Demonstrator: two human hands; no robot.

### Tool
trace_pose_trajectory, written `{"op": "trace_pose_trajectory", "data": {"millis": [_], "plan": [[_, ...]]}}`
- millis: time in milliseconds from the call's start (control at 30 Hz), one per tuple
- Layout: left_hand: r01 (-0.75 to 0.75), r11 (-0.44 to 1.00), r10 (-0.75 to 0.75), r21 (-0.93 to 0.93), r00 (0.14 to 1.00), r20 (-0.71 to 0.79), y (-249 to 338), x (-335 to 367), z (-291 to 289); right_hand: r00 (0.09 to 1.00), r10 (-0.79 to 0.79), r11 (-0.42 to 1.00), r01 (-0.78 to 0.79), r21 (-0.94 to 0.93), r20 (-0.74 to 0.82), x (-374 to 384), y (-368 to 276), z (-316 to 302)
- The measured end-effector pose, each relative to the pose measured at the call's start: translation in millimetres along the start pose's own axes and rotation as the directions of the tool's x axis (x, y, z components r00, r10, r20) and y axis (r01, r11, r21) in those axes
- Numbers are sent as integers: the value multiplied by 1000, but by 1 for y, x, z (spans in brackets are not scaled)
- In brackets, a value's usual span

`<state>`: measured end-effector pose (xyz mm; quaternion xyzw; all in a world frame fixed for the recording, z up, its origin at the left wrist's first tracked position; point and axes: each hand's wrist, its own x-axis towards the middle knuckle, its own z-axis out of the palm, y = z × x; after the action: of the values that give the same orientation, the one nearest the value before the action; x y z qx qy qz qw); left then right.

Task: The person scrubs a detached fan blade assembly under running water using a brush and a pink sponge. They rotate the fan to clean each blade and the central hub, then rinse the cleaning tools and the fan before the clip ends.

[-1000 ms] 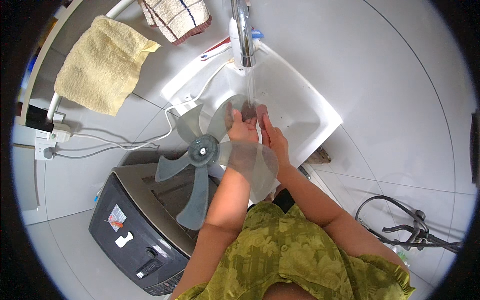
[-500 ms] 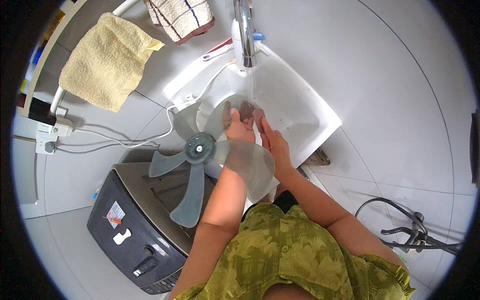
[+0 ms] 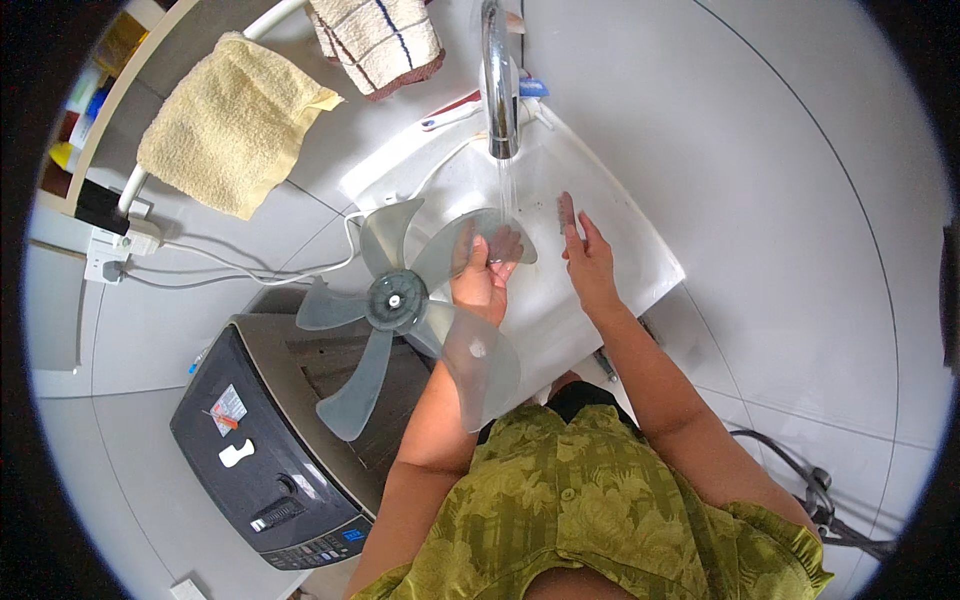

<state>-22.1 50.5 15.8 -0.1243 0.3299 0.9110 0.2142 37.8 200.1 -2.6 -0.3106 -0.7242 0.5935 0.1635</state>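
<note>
My left hand (image 3: 484, 284) grips one blade of a translucent grey fan blade wheel (image 3: 398, 302), the thumb on the near side and the fingers showing dimly through the plastic. The wheel, with several blades round a dark hub, hangs over the sink's left side. From a chrome tap (image 3: 503, 130) water runs down onto the held blade. To the right of the stream, my right hand (image 3: 592, 264) pinches a small, flat pinkish-brown piece (image 3: 566, 211) with a paler edge. Its kind I cannot make out. That piece is apart from the blade.
A white sink (image 3: 625, 230) sits in the corner. Left of it stands a dark top-loading washing machine (image 3: 265, 450). A yellow towel (image 3: 240, 125) and a checked towel (image 3: 375, 45) hang above. Cables run from a wall socket (image 3: 103, 255). A toothbrush (image 3: 455, 115) lies on the sink's back rim.
My right hand has moved right, away from the blade, with the pinkish-brown piece. The fan blade wheel has turned slightly in my left hand, and water now falls on its upper blade.
</note>
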Motion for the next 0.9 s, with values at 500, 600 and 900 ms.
{"op": "trace_pose_trajectory", "data": {"millis": [500,600,900], "plan": [[75,986,-96,150,986,138,17,-6,-7,770,250,715,-556,424,587,-23,-36,2],[77,981,-108,181,980,169,17,-7,-7,719,218,655,-609,447,660,-23,-34,-2],[155,945,-223,287,950,221,27,-33,-1,759,264,730,-560,391,595,12,2,-32]]}}
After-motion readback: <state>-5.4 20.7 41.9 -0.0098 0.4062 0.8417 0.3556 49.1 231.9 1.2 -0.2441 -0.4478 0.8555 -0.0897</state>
